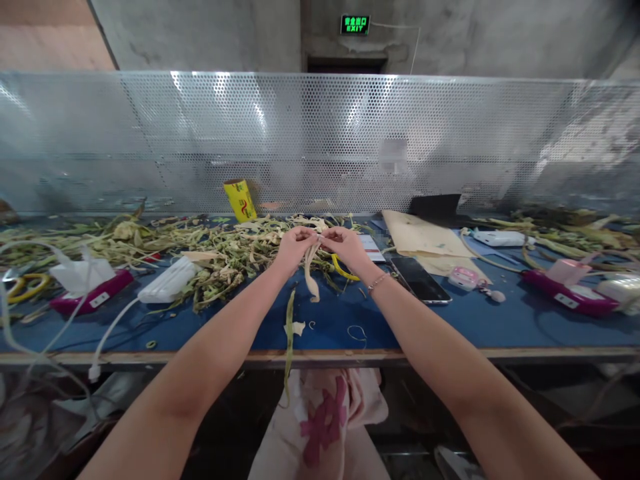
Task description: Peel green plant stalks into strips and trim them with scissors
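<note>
Both my hands meet over the middle of the blue table [450, 323]. My left hand [294, 245] and my right hand [344, 245] are closed in a pinch on the top of a pale leaf strip [311, 273] that hangs down between them. A bracelet sits on my right wrist. Behind my hands lies a heap of green and pale leaf strips [225, 253]. A long green strip [289, 340] droops over the table's front edge, with small leaf scraps beside it. Yellow-handled scissors [344, 270] lie just under my right hand.
A yellow roll [241, 199] stands at the perforated metal screen [320, 140]. A phone [420, 279], brown paper [425, 237], a small pink case [463, 278], magenta tissue holders [90, 293] [567, 290], a white power bank [169, 280] with cable, and more leaves [565, 230] lie about.
</note>
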